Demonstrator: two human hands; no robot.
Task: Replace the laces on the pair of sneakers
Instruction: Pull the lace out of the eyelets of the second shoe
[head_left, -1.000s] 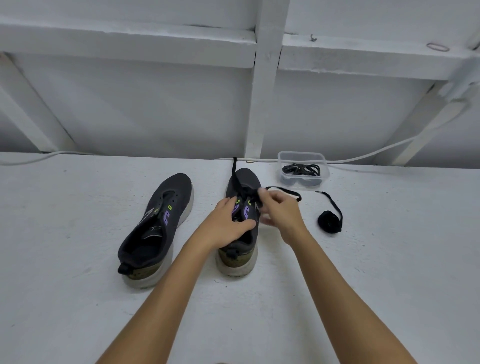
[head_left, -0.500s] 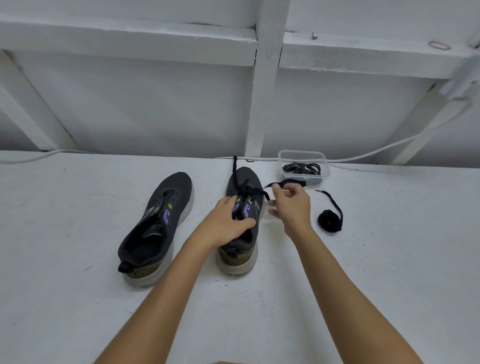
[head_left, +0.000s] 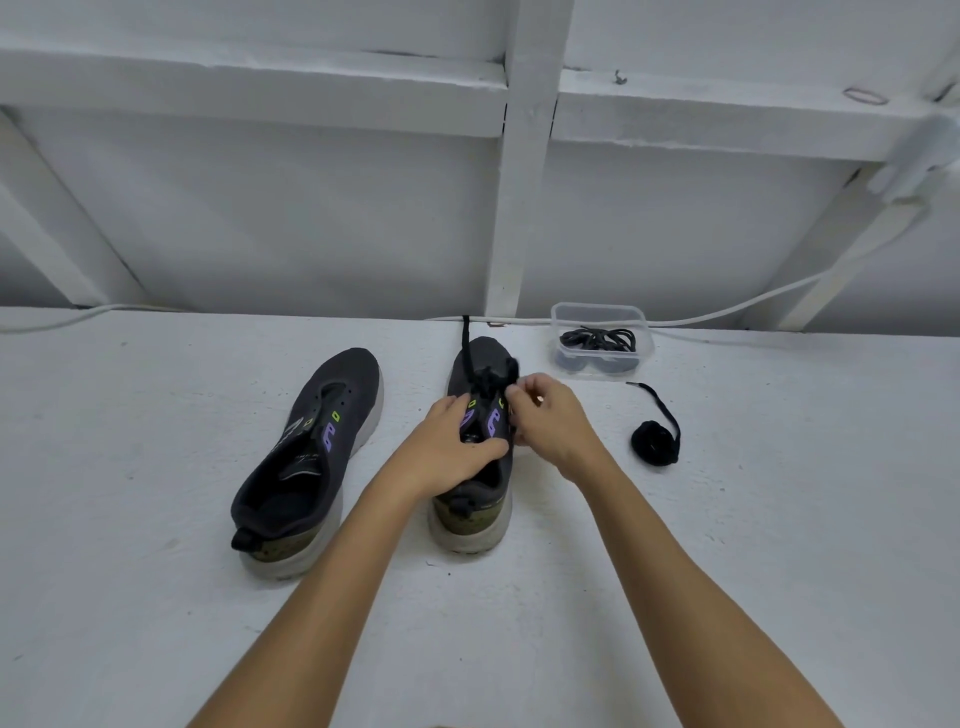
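Landmark: right sneaker (head_left: 480, 457), standing on the white worktop (head_left: 727, 571), toe pointing away from the person, heel toward them.
Long axis: near to far, almost straight ahead; both forearms run roughly along it.
Lace in work: black lace (head_left: 488, 376) bunched over the forward eyelets; one end trails off past the toe.
Left hand (head_left: 449, 449): laid over the tongue and throat of the right sneaker, fingers curled on it, steadying.
Right hand (head_left: 553, 423): at the right edge of the eyelet row, fingertips pinching the lace; this hand looks the nearer to the next eyelet.
Left sneaker (head_left: 311, 457): left of the landmark, apart from it, no lace in it, toe angled slightly right.
Coiled lace (head_left: 655, 441): right of the landmark, loose on the worktop.
Container: clear tub (head_left: 601, 345) beyond and right of the toe, holding a tangle of black laces.
Judgement: lacing only begun.
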